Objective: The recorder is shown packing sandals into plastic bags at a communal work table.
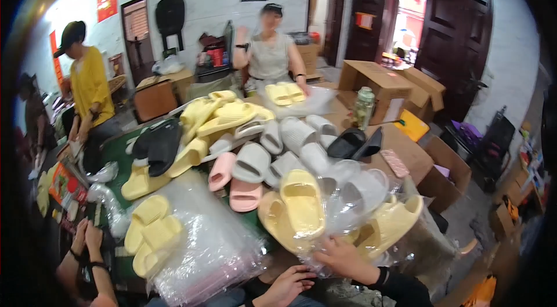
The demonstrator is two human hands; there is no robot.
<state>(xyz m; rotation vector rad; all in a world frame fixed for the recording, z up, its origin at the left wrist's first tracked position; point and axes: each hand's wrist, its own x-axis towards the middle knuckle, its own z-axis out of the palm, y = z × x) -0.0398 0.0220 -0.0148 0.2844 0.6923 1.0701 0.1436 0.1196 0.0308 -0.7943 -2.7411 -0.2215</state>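
My right hand grips the lower edge of a clear plastic bag that holds pale grey slippers. A pair of yellow slippers lies just left of the bag, and another yellow slipper sticks out at its right. My left hand hovers low at the table's near edge, fingers loosely apart with nothing in them, close under the bag's bottom corner.
The table holds a heap of yellow, grey, pink and black slippers and a stack of clear bags. Another person's hands rest at the lower left. A seated person faces me; cardboard boxes stand right.
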